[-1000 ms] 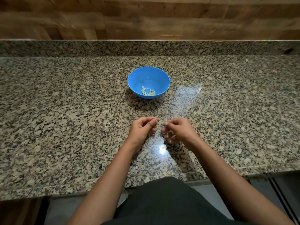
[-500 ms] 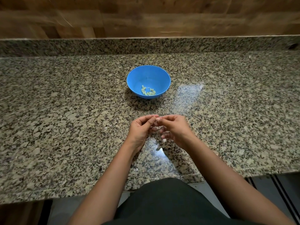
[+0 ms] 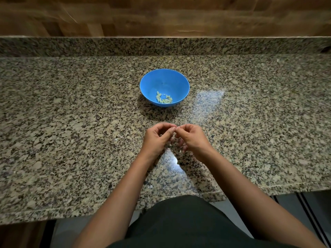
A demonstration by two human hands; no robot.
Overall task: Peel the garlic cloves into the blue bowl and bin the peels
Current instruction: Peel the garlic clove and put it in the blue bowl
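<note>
A speckled granite counter fills the middle of the frame, with a wooden wall along the top. The blue bowl stands just above centre, with peeled garlic cloves on its floor. Below it, well apart, the left hand and right hand meet, fingers curled and tips together; I cannot tell what they pinch.

Blue bowl stands ahead; counter open either side.
</note>
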